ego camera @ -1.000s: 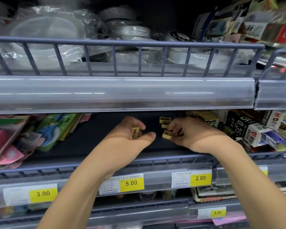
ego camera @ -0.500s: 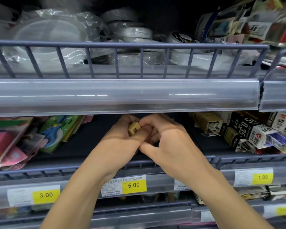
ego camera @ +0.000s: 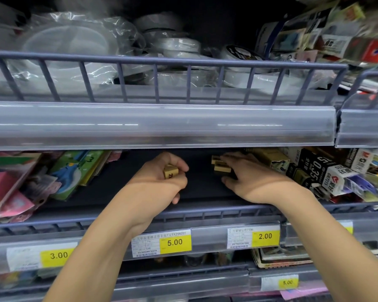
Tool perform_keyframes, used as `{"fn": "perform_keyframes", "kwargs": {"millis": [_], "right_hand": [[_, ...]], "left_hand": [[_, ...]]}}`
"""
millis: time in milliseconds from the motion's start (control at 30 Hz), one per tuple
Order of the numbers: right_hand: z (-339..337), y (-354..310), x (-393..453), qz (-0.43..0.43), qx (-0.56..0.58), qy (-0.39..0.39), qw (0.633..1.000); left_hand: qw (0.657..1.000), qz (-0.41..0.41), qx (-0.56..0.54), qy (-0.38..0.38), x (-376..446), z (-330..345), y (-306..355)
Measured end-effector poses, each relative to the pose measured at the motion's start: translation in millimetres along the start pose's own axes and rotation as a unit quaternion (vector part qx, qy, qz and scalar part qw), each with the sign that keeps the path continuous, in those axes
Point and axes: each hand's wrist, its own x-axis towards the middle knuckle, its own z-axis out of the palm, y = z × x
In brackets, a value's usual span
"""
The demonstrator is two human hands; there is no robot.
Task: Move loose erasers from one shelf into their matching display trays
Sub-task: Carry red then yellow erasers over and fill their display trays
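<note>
Head view, near to far. Nearest: price tags (ego camera: 175,242) on the shelf rail (ego camera: 216,213), below both wrists.

Past the rail, left hand (ego camera: 159,184) curled shut round one tan eraser (ego camera: 170,171), its printed end poking out between thumb and fingers; more inside the fist possible, cannot tell.

To the right, well apart from that fist, right hand (ego camera: 249,182) lying flatter, fingers (ego camera: 229,160) reaching over a small cluster of loose erasers (ego camera: 220,166) on the dark shelf. Fingertips touching the cluster, thumb low beside it; a real pinch or a mere touch cannot tell, since the hand hides the contact.

Beyond the right fingers, brown packs and boxed stationery (ego camera: 327,171) crowded together. Left of the left fist, bright packets (ego camera: 74,173). Farther up, wrapped plastic ware (ego camera: 70,46) on the upper shelf.

Progress, as a judgement: early to middle. One eraser gathered, at least two or three more lying loose under the right fingers. No matching tray identifiable with certainty, so delivery of every eraser left to do. Next: close on the cluster, lift clear of the shelf above, carry to the tray.
</note>
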Motion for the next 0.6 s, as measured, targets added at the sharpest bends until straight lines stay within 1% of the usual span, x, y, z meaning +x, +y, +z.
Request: {"fn": "perform_keyframes", "kwargs": {"millis": [67, 100, 333, 400, 467, 533, 600], "right_hand": [[-0.1, 2.3, 1.0, 0.002, -0.022, -0.035, 0.999], [-0.2, 2.3, 1.2, 0.000, -0.025, -0.035, 0.999], [1.2, -1.4, 2.2, 0.001, 0.018, 0.068, 0.998], [2.3, -1.5, 3.2, -0.001, 0.026, 0.084, 0.996], [3.0, 1.4, 5.6, 0.001, 0.038, 0.070, 0.997], [1.9, 3.1, 6.3, 0.011, 0.072, 0.029, 0.997], [0.7, 4.3, 6.1, 0.028, 0.097, 0.003, 0.995]], "left_hand": [[1.000, -0.001, -0.007, -0.001, 1.1, 0.2, -0.5], [1.000, 0.000, -0.011, -0.001, 1.7, 0.4, -0.7], [1.000, 0.004, -0.012, -0.010, 1.3, 0.7, -0.1], [1.000, 0.003, -0.008, -0.009, 0.4, 0.7, 0.8], [1.000, -0.001, -0.006, -0.008, 0.3, 0.9, 1.4], [1.000, -0.005, -0.009, -0.005, 0.2, 1.1, 2.1], [1.000, -0.005, -0.009, -0.004, -0.2, 1.3, 2.8]]}}
